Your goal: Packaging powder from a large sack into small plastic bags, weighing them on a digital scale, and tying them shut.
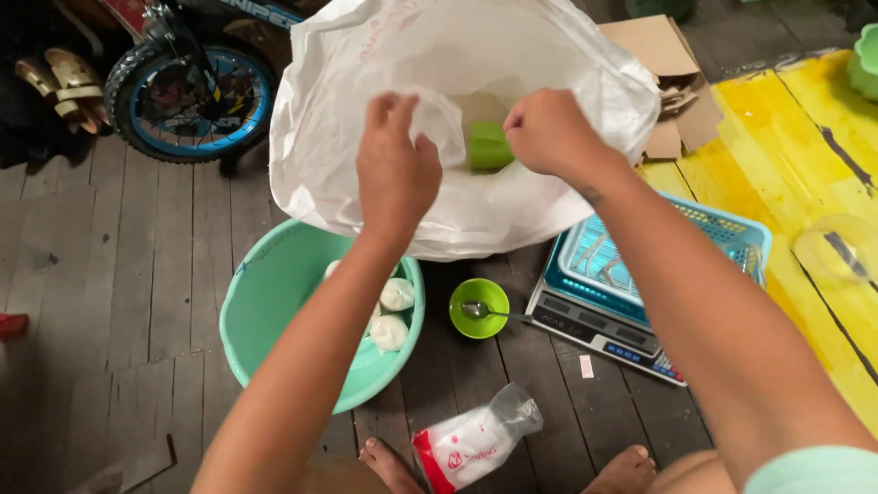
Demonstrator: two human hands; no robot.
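Two bare feet show at the bottom edge, with one sealed plastic packet of white powder lying on the floor between them. Ahead stands one teal basin holding at least three small white tied bags; others may be hidden under the forearm. Beside it sits one small green bowl with one spoon in it, and next to that one scale carrying one blue basket.

Step in hand, as judged: opening or holding open the large white sack. Left hand pinches a thin fold of plastic at the sack mouth; the grip is narrow, closed on that fold. Right hand is fisted at the sack's inner edge, touching one green cup that lies inside; whether this grip holds the cup or the sack cannot be told.

Next move calls for keeping the mouth spread while the cup is worked
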